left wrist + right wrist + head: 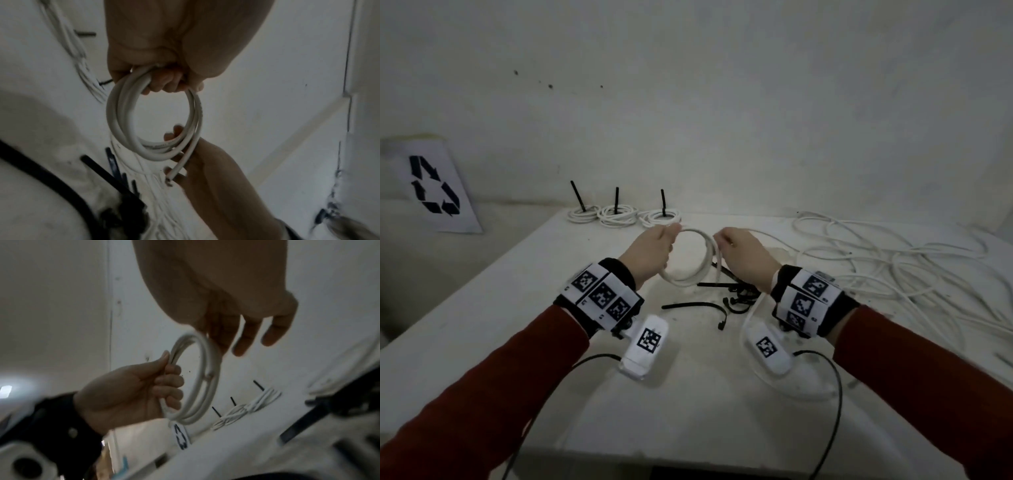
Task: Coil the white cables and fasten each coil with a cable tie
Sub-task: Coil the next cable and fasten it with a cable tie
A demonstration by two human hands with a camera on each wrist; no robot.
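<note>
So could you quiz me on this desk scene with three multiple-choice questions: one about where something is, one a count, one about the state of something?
1. Where are the finished coils?
A. At the table's far edge by the wall
B. On the floor
C. In a box

2. How many finished coils carry an upright black tie?
A. One
B. Three
C. Five

3. What state is the coil in the hands in?
A. Tied and set down
B. Held up, no tie on it
C. Cut in pieces

Answers:
1 A: the finished coils sit in a row near the wall.
2 B: three black tie tails stand up.
3 B: the left hand and right hand hold the coil above the table, bare of any tie.
</note>
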